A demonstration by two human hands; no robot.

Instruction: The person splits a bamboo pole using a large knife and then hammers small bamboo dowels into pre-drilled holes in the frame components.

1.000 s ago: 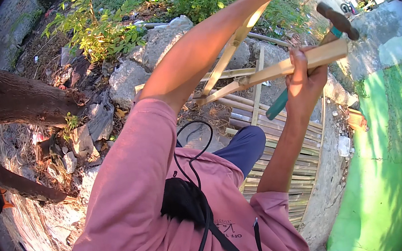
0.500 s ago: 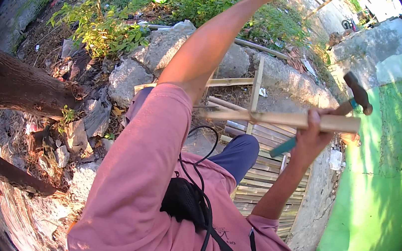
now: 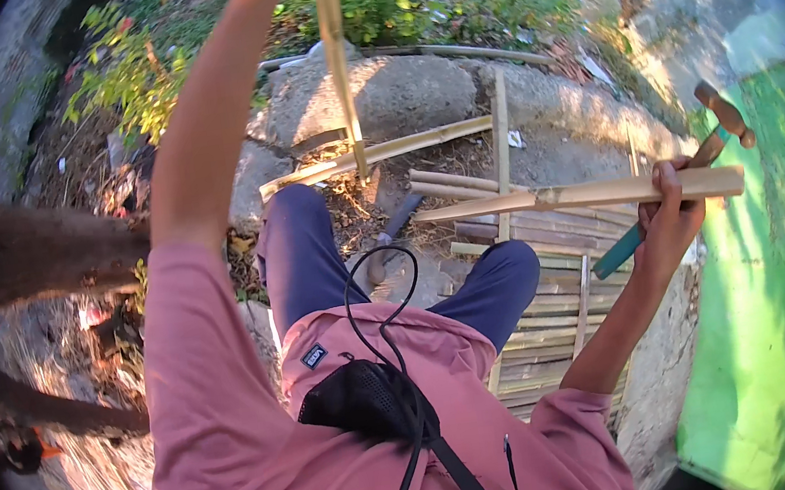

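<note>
My right hand (image 3: pixel 669 219) is closed round a split bamboo piece (image 3: pixel 602 194) and a hammer (image 3: pixel 617 252) together. The hammer has a teal grip, and its dark head sticks up beyond the bamboo's right end. The bamboo lies almost level, its far left end over the ground in front of my knees. My left forearm (image 3: pixel 222 90) reaches up and out at the top edge, so the hand itself is hidden. Beside that wrist a narrow bamboo strip (image 3: pixel 338 65) hangs down from the top edge, its lower tip near a bamboo length lying on the ground.
A slatted bamboo panel (image 3: pixel 557 308) lies beyond my right knee, with an upright bamboo bar (image 3: pixel 502 148) across it. Large rocks (image 3: pixel 413 91) and a bamboo length (image 3: pixel 381 151) lie ahead. Tree trunks (image 3: pixel 50 250) stand left; a green wall (image 3: pixel 762 298) rises right.
My left arm has swung leftward and up, its hand leaving the top edge. My right hand has moved right with the bamboo and hammer, and the bamboo has levelled. My view has shifted.
</note>
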